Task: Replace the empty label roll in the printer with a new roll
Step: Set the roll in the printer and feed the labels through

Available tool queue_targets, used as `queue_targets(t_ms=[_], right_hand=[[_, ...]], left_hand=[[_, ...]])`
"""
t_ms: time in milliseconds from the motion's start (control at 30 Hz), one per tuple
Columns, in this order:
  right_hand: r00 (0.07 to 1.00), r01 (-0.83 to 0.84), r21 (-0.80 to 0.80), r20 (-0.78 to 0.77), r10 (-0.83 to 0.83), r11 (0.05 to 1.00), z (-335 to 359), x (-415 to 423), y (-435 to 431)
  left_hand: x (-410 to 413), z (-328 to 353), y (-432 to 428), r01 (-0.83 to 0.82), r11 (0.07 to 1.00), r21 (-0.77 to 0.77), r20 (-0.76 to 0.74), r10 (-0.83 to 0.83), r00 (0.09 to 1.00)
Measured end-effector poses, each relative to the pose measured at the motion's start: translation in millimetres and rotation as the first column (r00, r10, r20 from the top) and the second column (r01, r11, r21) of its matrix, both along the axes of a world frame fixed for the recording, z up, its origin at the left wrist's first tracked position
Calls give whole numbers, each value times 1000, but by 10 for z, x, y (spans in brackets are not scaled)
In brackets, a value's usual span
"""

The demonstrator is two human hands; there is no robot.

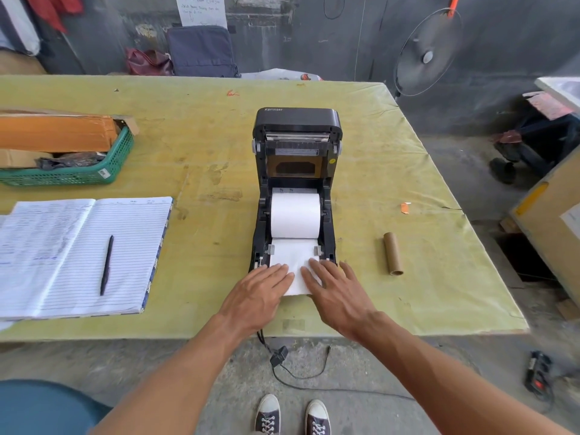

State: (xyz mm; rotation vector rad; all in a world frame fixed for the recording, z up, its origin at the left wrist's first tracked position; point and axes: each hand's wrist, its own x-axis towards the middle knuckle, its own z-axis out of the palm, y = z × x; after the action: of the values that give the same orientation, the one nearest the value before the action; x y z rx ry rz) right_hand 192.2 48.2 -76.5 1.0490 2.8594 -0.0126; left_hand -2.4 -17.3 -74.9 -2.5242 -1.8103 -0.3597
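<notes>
A black label printer [295, 127] stands on the table with its lid swung up and back. A full white label roll [295, 215] sits in its bay. The roll's loose paper end [293, 255] runs forward between two grey guides and out over the printer's front edge. My left hand [259, 293] and my right hand [337, 288] lie flat on that paper end, fingers spread, one on each side. The empty brown cardboard core [393, 253] lies on the table to the right of the printer.
The yellow-green table [408, 171] holds an open lined notebook [78, 255] with a black pen [106, 265] at left, and a green basket [94, 174] of cardboard behind it. A cable [282, 365] hangs off the front edge. A fan [428, 54] stands at back right.
</notes>
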Motion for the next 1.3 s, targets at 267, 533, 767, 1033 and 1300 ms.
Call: queue_targets(t_ms=[267, 533, 767, 1033, 1300], right_hand=[[999, -47, -54, -15, 46, 997, -53, 147, -141], [999, 32, -83, 36, -30, 996, 12, 118, -205], [993, 57, -135, 114, -42, 989, 155, 94, -229], [982, 144, -396, -58, -182, 907, 358, 117, -139], [957, 243, -224, -103, -271, 944, 297, -125, 126]], left_hand=[[-52, -104, -42, -73, 994, -81, -79, 67, 995], [-119, -143, -20, -49, 986, -162, -137, 26, 990], [-108, -149, -113, -30, 982, -189, -84, 14, 996], [-149, 81, -121, -15, 937, -350, -1, 16, 1000], [-171, 333, 152, -128, 949, -289, 156, 179, 971]])
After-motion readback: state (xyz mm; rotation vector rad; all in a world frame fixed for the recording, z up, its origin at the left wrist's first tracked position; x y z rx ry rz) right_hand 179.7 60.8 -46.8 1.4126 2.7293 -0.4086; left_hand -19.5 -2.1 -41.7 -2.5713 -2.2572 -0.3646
